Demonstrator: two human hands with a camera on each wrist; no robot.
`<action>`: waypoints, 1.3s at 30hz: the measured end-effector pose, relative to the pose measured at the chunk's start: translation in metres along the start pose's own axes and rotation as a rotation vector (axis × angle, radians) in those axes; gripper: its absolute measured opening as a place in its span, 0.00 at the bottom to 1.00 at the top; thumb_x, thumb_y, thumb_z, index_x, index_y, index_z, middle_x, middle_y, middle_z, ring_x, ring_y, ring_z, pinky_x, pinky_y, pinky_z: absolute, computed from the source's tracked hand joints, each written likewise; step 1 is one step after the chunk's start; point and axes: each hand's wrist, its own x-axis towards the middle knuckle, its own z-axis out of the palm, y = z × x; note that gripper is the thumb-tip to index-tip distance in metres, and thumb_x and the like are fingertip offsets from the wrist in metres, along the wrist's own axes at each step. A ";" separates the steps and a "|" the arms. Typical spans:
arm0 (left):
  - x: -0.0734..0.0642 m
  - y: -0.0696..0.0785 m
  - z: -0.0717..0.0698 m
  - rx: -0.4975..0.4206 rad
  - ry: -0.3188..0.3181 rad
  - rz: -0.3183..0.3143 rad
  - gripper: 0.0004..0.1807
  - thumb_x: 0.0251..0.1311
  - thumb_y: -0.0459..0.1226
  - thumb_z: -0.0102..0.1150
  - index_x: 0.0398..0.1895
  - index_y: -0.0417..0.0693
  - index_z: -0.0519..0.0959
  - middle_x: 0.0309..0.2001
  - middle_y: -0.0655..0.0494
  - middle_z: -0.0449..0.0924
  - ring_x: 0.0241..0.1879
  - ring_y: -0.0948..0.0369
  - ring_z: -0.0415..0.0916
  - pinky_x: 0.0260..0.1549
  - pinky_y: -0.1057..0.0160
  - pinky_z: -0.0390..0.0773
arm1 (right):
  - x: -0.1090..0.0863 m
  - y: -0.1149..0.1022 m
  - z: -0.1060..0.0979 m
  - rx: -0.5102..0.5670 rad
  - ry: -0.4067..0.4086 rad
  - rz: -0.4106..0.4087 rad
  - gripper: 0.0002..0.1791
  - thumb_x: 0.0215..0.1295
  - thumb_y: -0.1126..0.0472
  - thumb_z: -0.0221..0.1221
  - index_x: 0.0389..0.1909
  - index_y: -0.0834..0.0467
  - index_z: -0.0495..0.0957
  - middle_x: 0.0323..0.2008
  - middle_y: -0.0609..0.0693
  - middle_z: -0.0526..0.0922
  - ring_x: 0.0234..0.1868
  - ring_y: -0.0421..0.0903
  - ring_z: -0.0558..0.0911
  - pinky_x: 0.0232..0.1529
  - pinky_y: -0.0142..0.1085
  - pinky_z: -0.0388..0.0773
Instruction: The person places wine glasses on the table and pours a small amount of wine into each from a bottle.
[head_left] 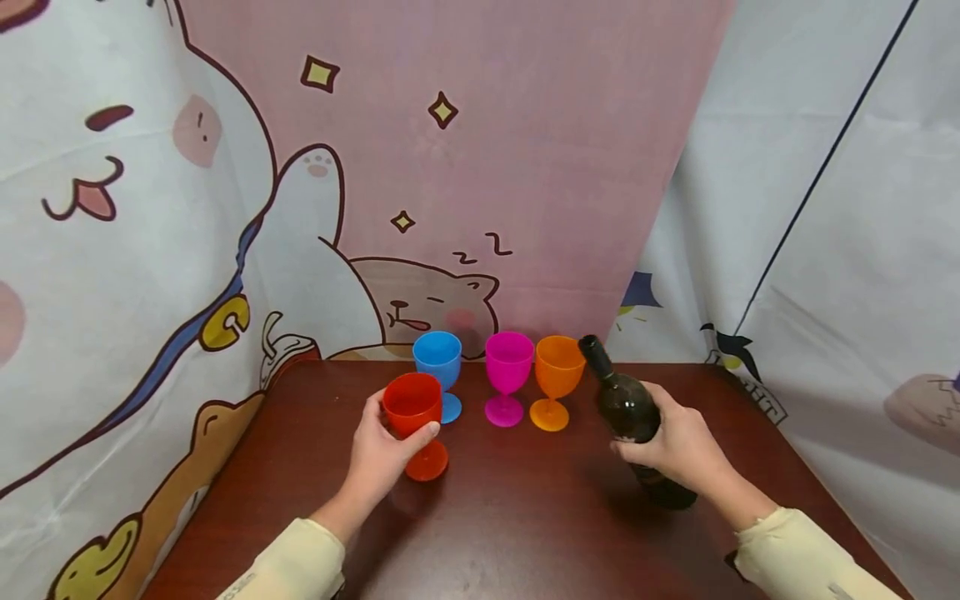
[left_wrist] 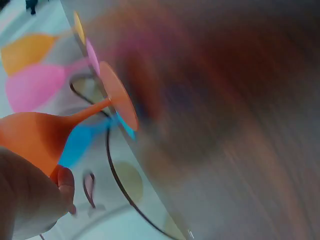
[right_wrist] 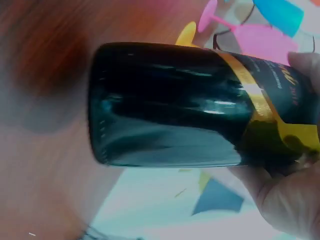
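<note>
A red, stemmed, plastic-looking goblet (head_left: 411, 404) tilts slightly above the dark reddish-brown wooden counter (head_left: 510, 517), left of centre. The left hand (head_left: 382, 454) has its grip curled round the bowl, probably for steadiness, leaving the foot free. To the right, the right hand (head_left: 678, 442) grasps a dark, glass-looking wine bottle (head_left: 628, 408) by its body, likely for better balance than the slim neck. Behind stand blue (head_left: 437, 354), magenta (head_left: 510, 362) and orange stemmed goblets (head_left: 559, 367), apparently set back to give the hands room.
</note>
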 end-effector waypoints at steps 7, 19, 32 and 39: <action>0.028 -0.008 -0.041 0.029 0.087 -0.052 0.51 0.58 0.48 0.81 0.79 0.49 0.59 0.71 0.47 0.74 0.67 0.45 0.75 0.66 0.40 0.81 | -0.004 0.027 -0.002 0.101 0.146 0.174 0.53 0.52 0.40 0.81 0.73 0.58 0.68 0.53 0.66 0.87 0.52 0.65 0.85 0.46 0.56 0.84; 0.064 -0.025 -0.056 0.049 0.167 -0.118 0.53 0.61 0.50 0.78 0.80 0.46 0.56 0.73 0.41 0.70 0.68 0.42 0.73 0.68 0.37 0.78 | -0.006 0.047 -0.002 0.169 0.200 0.240 0.47 0.56 0.40 0.79 0.70 0.57 0.70 0.55 0.66 0.85 0.57 0.66 0.83 0.48 0.60 0.84; 0.081 -0.030 -0.048 0.083 0.148 -0.116 0.52 0.62 0.49 0.77 0.81 0.45 0.55 0.74 0.39 0.69 0.69 0.40 0.71 0.69 0.35 0.77 | -0.005 0.051 -0.001 0.173 0.198 0.242 0.48 0.56 0.40 0.79 0.71 0.58 0.70 0.54 0.66 0.86 0.56 0.64 0.84 0.46 0.54 0.84; 0.079 -0.031 -0.049 0.100 0.117 -0.120 0.56 0.62 0.50 0.77 0.84 0.44 0.50 0.76 0.38 0.67 0.70 0.39 0.70 0.71 0.35 0.75 | -0.002 0.050 0.001 0.163 0.167 0.243 0.49 0.57 0.40 0.78 0.72 0.59 0.68 0.53 0.66 0.87 0.54 0.64 0.84 0.46 0.51 0.84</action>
